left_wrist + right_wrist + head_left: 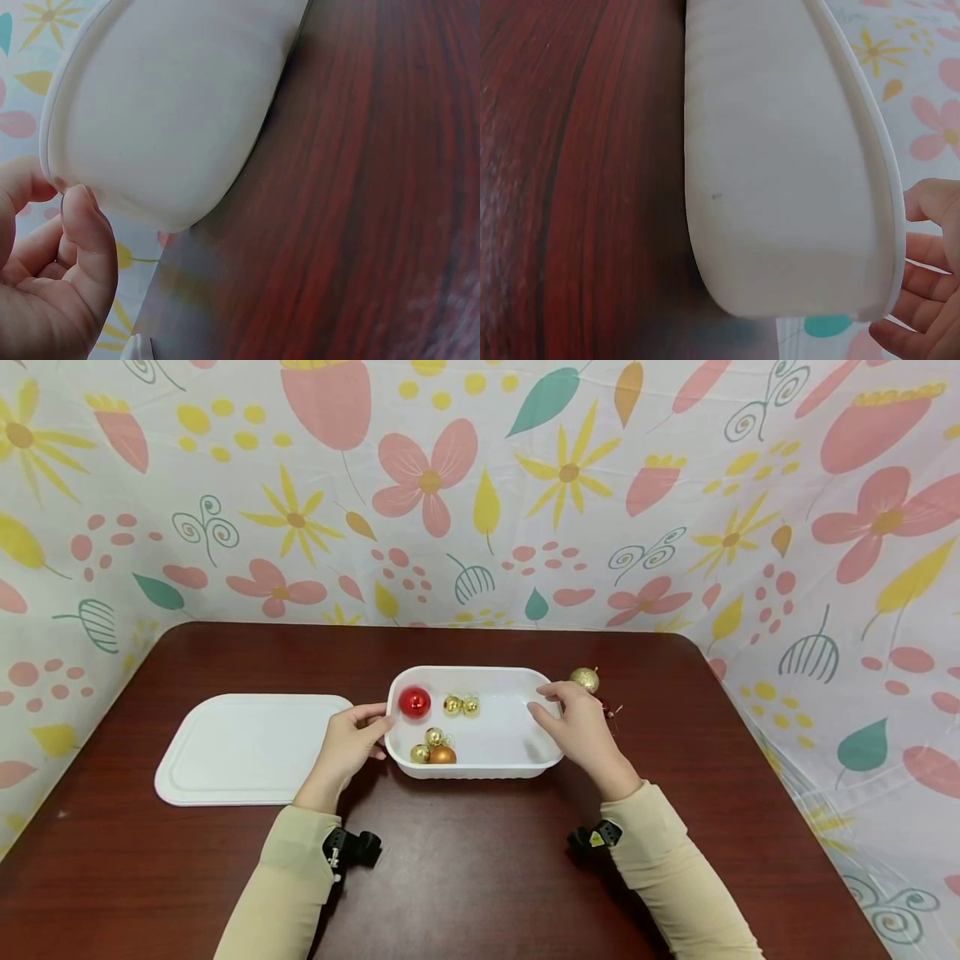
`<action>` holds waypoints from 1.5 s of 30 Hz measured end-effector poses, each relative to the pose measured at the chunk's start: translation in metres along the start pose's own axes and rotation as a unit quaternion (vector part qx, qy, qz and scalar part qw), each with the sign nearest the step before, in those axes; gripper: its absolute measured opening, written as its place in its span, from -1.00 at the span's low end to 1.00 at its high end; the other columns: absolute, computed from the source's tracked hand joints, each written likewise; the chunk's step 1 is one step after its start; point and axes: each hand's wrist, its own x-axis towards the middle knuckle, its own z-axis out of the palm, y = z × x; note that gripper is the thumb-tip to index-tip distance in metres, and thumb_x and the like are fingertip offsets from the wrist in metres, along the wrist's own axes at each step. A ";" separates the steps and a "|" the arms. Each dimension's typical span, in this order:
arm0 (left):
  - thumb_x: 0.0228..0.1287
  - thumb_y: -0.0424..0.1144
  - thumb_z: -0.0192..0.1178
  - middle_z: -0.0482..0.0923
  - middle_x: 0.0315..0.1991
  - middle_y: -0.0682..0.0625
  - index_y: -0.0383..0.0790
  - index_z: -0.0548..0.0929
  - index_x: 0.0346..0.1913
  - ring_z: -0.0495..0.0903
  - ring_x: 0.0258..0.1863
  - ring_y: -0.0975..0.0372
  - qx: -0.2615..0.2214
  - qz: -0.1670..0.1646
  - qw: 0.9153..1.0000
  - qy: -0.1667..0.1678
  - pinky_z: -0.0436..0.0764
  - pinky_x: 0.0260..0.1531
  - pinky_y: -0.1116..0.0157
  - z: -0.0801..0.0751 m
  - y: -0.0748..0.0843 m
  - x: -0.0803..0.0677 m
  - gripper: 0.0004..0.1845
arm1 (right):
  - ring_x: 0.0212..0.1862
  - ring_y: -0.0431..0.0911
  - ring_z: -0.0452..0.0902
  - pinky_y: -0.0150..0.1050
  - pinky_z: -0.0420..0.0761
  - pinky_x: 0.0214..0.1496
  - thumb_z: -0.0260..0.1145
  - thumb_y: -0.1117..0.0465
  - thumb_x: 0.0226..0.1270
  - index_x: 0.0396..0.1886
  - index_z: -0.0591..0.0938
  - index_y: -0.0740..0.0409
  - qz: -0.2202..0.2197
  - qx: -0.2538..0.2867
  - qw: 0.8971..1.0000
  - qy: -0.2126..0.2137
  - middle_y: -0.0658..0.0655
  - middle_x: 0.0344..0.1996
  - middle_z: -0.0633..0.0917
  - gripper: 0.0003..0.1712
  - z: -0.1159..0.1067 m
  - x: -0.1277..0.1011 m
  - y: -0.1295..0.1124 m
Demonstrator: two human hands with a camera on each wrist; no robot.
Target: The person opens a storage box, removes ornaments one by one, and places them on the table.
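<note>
A white plastic container stands on the table. Inside lie a shiny red bauble at the back left, a pair of small gold baubles, and a front-left cluster with small gold baubles and an orange-gold bauble. My left hand pinches the container's left rim between thumb and fingers, as the left wrist view also shows. My right hand is at the right rim, thumb and forefinger spread apart over it. Its fingers are loosely bent beside the rim, pinching nothing visible.
A white lid lies flat left of the container, partly behind my left hand. Beyond my right hand sit a glittery gold bauble and a dark red ornament, partly hidden. A patterned cloth hangs behind the brown table.
</note>
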 end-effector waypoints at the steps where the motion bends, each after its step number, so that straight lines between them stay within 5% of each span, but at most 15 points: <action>1: 0.25 -0.35 0.21 0.51 -0.48 0.10 -0.48 0.53 0.10 0.46 -0.67 0.36 0.000 0.000 1.000 0.000 0.58 -0.70 0.47 0.000 0.000 0.000 -0.61 | -0.08 0.06 0.58 -0.03 0.61 -0.03 0.35 0.12 0.20 -0.09 0.64 0.25 -0.002 0.000 1.000 0.002 0.23 -0.16 0.66 -0.64 0.001 0.001 -0.001; 23: 0.25 -0.35 0.20 0.54 -0.45 0.03 -0.48 0.52 0.12 0.48 -0.69 0.37 0.004 0.004 1.000 0.001 0.58 -0.69 0.47 0.000 -0.002 0.000 -0.60 | -0.10 0.06 0.61 -0.07 0.61 -0.02 0.36 0.16 0.16 -0.10 0.66 0.29 -0.045 -0.007 0.999 -0.027 0.25 -0.17 0.69 -0.65 0.042 0.015 -0.023; 45: 0.25 -0.37 0.19 0.49 -0.48 0.12 -0.51 0.53 0.09 0.46 -0.67 0.38 0.003 0.008 1.000 0.001 0.57 -0.71 0.47 0.001 -0.003 0.002 -0.62 | -0.01 0.09 0.58 -0.10 0.61 0.06 0.32 0.21 0.20 0.07 0.57 0.30 -0.015 0.002 0.994 -0.112 0.29 0.02 0.60 -0.56 0.067 0.029 -0.031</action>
